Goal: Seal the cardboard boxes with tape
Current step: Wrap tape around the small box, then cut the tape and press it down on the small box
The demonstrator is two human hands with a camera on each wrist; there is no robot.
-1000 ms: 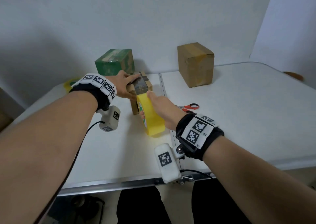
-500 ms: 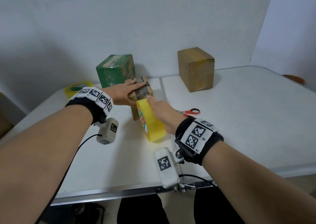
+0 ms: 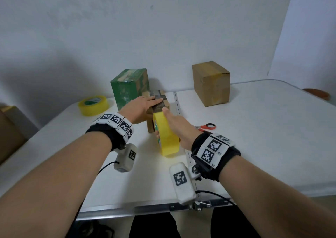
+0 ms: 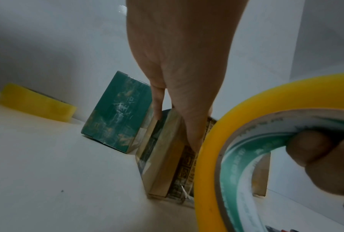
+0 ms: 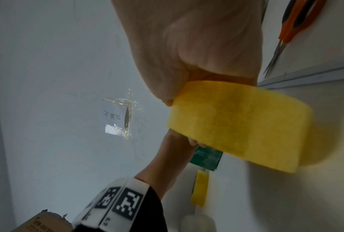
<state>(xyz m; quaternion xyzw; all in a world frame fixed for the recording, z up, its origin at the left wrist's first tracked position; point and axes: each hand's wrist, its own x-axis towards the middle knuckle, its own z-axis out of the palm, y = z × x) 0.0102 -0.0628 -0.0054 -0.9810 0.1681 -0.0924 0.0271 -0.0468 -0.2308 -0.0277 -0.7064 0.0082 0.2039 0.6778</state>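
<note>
Black wristbands (image 3: 214, 157) with white square-coded tags, white wrist cameras (image 3: 182, 183)

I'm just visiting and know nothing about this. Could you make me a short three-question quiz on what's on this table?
1. True or false: the left hand lies flat on the small box.
2. What does the right hand grip? A) scissors B) tape roll C) green box
3. Fill in: the scissors have ___ handles.

Key:
1. True.
2. B, the tape roll, held upright against the small box; the green box stands behind.
3. Red.
</note>
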